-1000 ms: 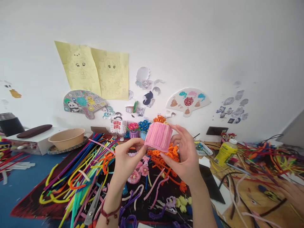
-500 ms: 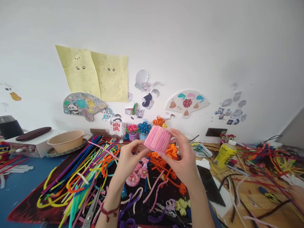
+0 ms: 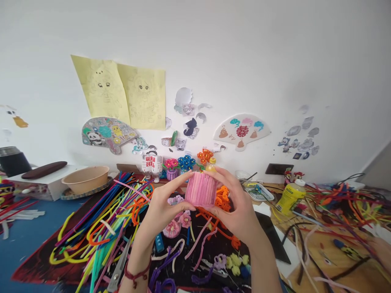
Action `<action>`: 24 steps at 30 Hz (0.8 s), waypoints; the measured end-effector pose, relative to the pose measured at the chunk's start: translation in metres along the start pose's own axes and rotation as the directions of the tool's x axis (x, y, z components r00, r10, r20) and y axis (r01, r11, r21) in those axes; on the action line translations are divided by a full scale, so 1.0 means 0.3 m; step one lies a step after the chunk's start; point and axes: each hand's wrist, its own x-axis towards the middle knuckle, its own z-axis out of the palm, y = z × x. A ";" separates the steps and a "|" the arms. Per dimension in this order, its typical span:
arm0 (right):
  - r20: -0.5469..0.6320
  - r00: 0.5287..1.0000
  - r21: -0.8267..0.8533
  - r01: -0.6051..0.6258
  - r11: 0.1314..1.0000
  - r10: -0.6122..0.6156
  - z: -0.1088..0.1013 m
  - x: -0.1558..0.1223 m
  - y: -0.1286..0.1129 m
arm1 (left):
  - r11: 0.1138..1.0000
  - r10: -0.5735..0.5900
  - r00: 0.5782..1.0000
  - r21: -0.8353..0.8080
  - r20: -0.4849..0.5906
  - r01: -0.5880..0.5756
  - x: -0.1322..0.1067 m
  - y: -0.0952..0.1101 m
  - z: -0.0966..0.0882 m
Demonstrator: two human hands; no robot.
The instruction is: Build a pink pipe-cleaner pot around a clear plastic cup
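Note:
Between my two hands I hold a small pink pot (image 3: pixel 200 189) covered in upright fuzzy pipe cleaner strips. My left hand (image 3: pixel 166 203) grips its left side, thumb at the bottom edge and fingers at the top. My right hand (image 3: pixel 235 203) holds the right side in the same way. Below the pot lie pink fuzzy flowers (image 3: pixel 172 228) and orange pipe cleaner pieces (image 3: pixel 222 199). Loose pink pipe cleaners (image 3: pixel 198 240) rest on the dark mat. Part of the flowers is hidden behind my left hand.
Scissors (image 3: pixel 117 270) lie by my left wrist beside many coloured pipe cleaners (image 3: pixel 100 228). Small flower pots (image 3: pixel 171 171) stand at the wall. A beige bowl (image 3: pixel 85 179) is at the left. On the right are a yellow bottle (image 3: pixel 291 197) and another person's hand (image 3: pixel 380 248).
The pot has come slightly down and left and now sits more upright. My left hand has shifted its fingers up to the top edge; my right hand still holds it.

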 end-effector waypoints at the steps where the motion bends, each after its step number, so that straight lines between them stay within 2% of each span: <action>1: 0.007 1.000 -0.007 0.006 1.000 -0.006 -0.005 -0.001 -0.004 | 1.000 0.006 1.000 -0.015 -0.004 -0.006 -0.001 0.001 -0.001; 8: 0.160 0.986 0.093 0.031 0.995 -0.045 -0.015 -0.001 -0.005 | 0.986 0.009 0.999 -0.164 -0.053 -0.018 -0.002 -0.002 0.004; 15: 0.133 0.985 0.208 0.078 0.975 -0.107 0.009 -0.008 0.003 | 0.967 -0.016 0.999 -0.255 -0.050 0.003 -0.002 -0.010 0.000; 21: 0.152 0.983 0.304 0.052 0.951 -0.102 0.000 -0.013 0.016 | 0.982 -0.004 1.000 -0.187 0.002 0.004 -0.005 0.040 -0.022; 24: 0.137 0.984 0.372 0.058 0.926 -0.116 -0.002 -0.011 0.028 | 0.995 0.101 0.995 -0.021 -0.023 -0.102 -0.010 0.088 -0.032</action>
